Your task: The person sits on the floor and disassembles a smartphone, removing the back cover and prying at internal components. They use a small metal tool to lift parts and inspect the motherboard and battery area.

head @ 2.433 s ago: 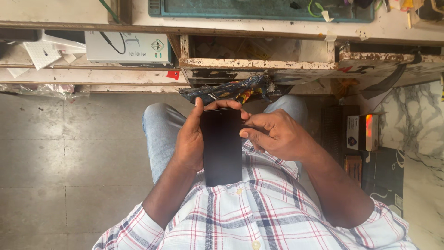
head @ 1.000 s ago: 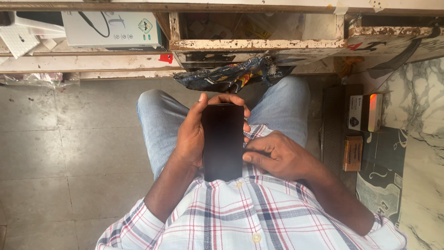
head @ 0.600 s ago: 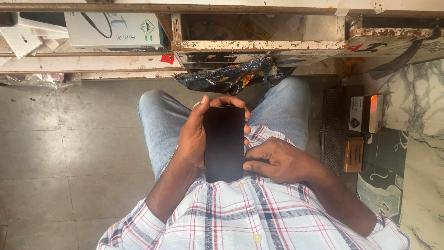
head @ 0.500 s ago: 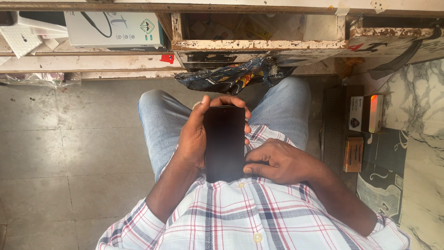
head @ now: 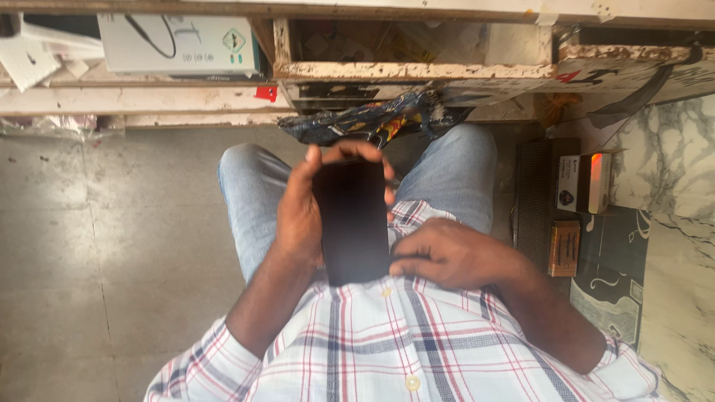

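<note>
1. Centre of the frame: a black phone [head: 352,221], flat and rectangular with a dark screen, stands lengthwise above the lap, over blue jeans [head: 246,193] and a plaid shirt [head: 387,350].
2. The left hand [head: 302,216] wraps the phone's left edge; its fingertips curl over the top and right edge, gripping the phone.
3. The right hand [head: 447,257] lies at the phone's lower right corner, fingers curled inward and touching that corner; whether they clamp the phone cannot be told.
4. Upper left: a white rectangular box [head: 179,43] with a cable drawing and a small green mark lies on a shelf; a small red tag [head: 266,93] sits on the shelf edge just below it.
5. Upper centre: a crumpled dark blue wrapper [head: 372,123] with red and yellow print lies above the knees.
6. Right side: a white-and-black box [head: 583,182] with an orange end, and below it a small brown carton [head: 564,248].
7. Hard to make out: the open wooden compartment [head: 410,41] at top holds dim, unclear contents; the top edge cuts off the white box; the wrapper's print is too creased to tell.
</note>
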